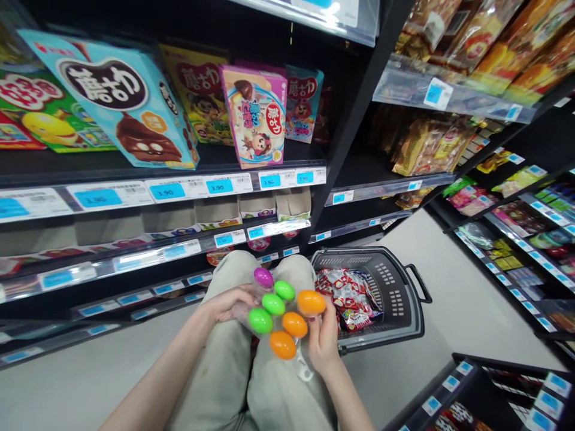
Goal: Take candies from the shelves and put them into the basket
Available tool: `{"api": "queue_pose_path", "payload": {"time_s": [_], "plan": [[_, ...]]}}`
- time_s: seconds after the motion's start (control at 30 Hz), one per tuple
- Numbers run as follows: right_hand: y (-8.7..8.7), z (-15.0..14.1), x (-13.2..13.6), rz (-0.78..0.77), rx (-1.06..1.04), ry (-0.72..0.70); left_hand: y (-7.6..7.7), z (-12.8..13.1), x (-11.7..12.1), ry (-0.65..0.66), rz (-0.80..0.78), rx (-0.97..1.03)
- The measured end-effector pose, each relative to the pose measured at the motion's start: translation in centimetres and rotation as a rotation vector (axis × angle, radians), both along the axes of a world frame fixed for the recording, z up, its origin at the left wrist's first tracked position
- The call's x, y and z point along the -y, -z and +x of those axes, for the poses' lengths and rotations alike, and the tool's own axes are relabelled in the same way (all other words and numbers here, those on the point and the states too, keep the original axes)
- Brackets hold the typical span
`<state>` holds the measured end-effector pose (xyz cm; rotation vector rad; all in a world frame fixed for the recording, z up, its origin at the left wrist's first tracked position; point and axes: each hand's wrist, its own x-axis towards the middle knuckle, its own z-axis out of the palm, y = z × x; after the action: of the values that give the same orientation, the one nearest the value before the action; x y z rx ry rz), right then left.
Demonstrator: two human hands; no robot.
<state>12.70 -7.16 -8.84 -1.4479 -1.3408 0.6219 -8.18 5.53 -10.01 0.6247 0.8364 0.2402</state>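
Over my knees I hold a clear pack of plastic eggs [274, 304], with a purple one, several green and orange ones, and a white tab at its lower right. My left hand [233, 301] is closed on the pack's left edge. On the right side, my right hand [324, 335] grips it with thumb and fingers beside an orange egg. The fingertips of both hands are partly hidden by the pack. Just right of my knees, a dark grey shopping basket [406, 299] stands on the floor with shiny red and white snack bags [345, 290] in it.
Ahead is a dark shelf unit with a light blue snack box [121, 102], a pink snack box [256, 117] and price tags [168, 190]. Open cartons [215, 212] line a lower tier. Bagged snacks [431, 143] fill shelves to the right. Another shelf corner [449, 383] juts in at lower right.
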Motion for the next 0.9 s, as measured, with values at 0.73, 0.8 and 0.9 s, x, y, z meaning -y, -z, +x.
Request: {"api": "queue_pose_path", "payload": {"time_s": [0.73,0.8,0.9], "plan": [[-4.2,3.8,2.1,-0.194,-1.162,0.020,0.3,-0.4,-0.2,0.004,-0.027,-0.008],[-3.7,4.3,2.5,-0.204,-1.130,0.057,0.3,-0.3,-0.2,0.004,-0.030,-0.010],[-2.8,5.8,2.7,-0.240,-0.915,0.145,0.5,-0.3,-0.2,-0.005,-0.031,0.003]]}}
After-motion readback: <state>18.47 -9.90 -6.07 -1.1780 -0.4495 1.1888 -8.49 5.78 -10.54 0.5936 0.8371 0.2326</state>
